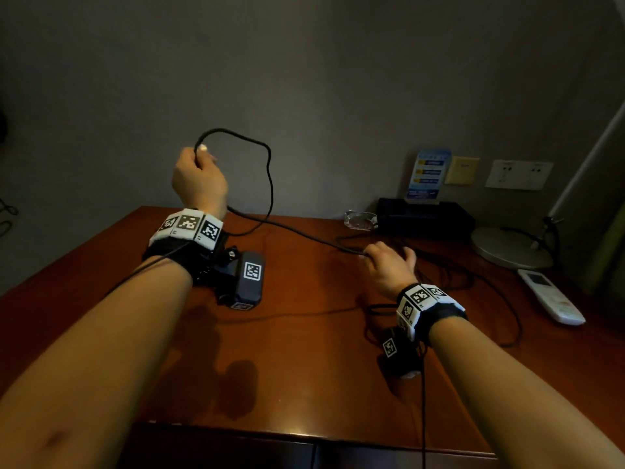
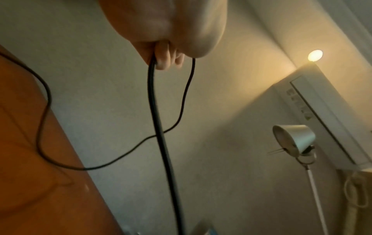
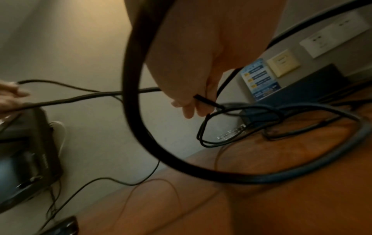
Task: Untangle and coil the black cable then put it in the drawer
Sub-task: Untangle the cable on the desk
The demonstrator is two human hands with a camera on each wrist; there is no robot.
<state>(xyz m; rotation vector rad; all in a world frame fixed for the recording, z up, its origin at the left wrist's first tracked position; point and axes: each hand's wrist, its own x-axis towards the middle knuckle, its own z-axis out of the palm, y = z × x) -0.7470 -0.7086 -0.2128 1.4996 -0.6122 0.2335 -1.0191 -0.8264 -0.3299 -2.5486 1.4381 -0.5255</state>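
Note:
The black cable (image 1: 297,231) runs taut between my two hands above the brown desk (image 1: 304,367). My left hand (image 1: 198,170) is raised at the left and grips the cable in curled fingers (image 2: 163,60); a loop of it (image 1: 270,170) arcs up and right of that hand. My right hand (image 1: 385,265) is lower at the right, just over the desk, pinching the same cable (image 3: 80,97) in its fingertips (image 3: 198,103). Beyond it the remaining cable lies in loose tangled loops (image 1: 449,275) on the desk. Dark drawer fronts (image 1: 236,448) show under the desk's near edge, shut.
Along the back right stand a black box (image 1: 422,214) with a blue card (image 1: 427,174), a glass ashtray (image 1: 360,220) and a lamp base (image 1: 507,245). A white remote (image 1: 551,296) lies at the right edge. Wall sockets (image 1: 519,174) sit behind.

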